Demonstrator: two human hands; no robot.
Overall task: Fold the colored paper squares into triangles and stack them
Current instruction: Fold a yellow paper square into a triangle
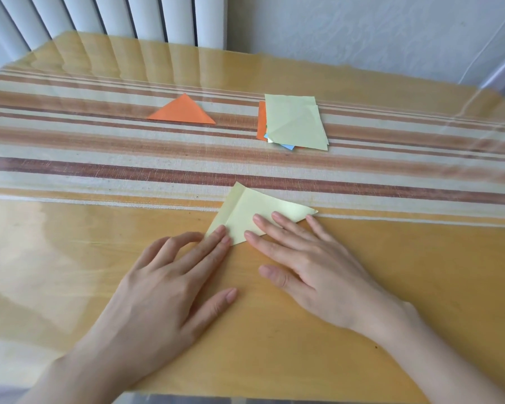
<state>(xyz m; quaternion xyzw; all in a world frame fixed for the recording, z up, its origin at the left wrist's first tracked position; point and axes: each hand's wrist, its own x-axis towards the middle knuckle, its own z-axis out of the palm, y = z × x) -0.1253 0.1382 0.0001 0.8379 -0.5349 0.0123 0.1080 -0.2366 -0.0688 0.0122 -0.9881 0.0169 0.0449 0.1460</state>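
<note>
A pale yellow paper (255, 209) lies folded over on the table in front of me, its upper flap shifted so a strip of the lower layer shows on the left. My left hand (169, 275) presses the paper's near left corner with straight fingertips. My right hand (306, 258) lies flat across its near right part, fingers spread. Farther back, an orange folded triangle (182, 112) lies flat. To its right sits a pile of paper squares (295, 123), pale yellow on top, with orange and blue edges showing underneath.
The wooden table (391, 272) has a glossy clear cover and a striped cloth runner (99, 158) across its middle. A white radiator (105, 18) and a wall stand behind the far edge. The table's near edge is at the bottom of the view.
</note>
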